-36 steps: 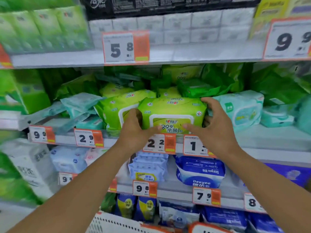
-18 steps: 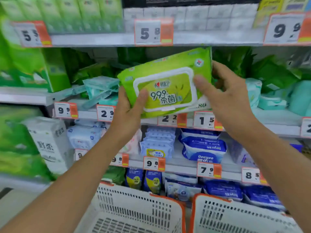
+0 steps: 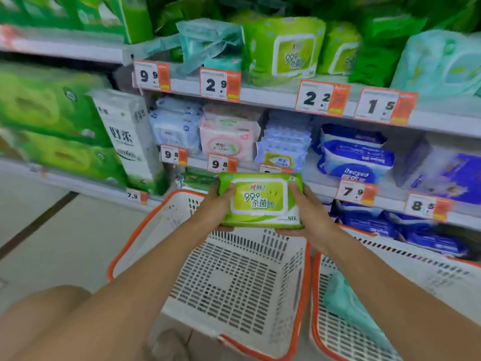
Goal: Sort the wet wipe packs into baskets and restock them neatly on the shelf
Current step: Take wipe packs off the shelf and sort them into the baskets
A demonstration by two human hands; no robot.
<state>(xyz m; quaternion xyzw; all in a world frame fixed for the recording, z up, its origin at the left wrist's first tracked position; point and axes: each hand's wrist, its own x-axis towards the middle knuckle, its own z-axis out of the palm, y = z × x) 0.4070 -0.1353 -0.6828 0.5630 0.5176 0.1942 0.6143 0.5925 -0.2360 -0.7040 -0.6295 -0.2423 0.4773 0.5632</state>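
Wet wipe pack, lime-green soft plastic with a white rigid flip lid (image 3: 261, 201), is pinched at its short ends: left hand (image 3: 217, 204) and right hand (image 3: 304, 207) each curl thumb on top, fingers beneath. It hangs above the white slotted plastic basket with orange rim (image 3: 234, 282), near the shelf front. Glossy film looks slippery; contents probably moist, moderately heavy, squashy, so end grips suit it.

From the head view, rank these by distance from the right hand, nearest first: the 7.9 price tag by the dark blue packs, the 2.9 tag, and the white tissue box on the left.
From the right hand:
1. 7.9 price tag, just up and right of it on the lower shelf edge.
2. 2.9 tag, on the higher shelf edge, up and left.
3. White tissue box, far left beyond the left hand.
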